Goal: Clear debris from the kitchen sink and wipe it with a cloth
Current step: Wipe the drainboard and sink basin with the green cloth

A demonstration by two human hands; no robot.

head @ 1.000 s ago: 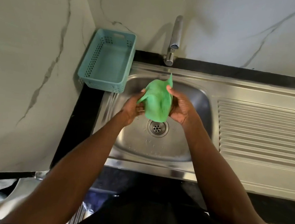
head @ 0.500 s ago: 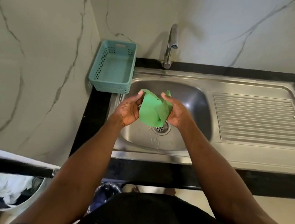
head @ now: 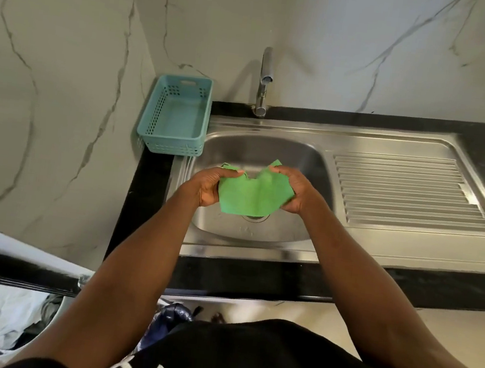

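My left hand (head: 209,187) and right hand (head: 293,191) now stretch the cloth (head: 252,195) flat. Fingers stay clamped on its 9 and 3 o'clock edges, over the sink (head: 269,153).

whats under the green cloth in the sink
The green cloth, held by the left hand and right hand, hangs over the sink drain; only the drain's front rim shows, the rest is covered.

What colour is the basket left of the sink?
Light teal-blue basket, perforated sides; seen in the head view.
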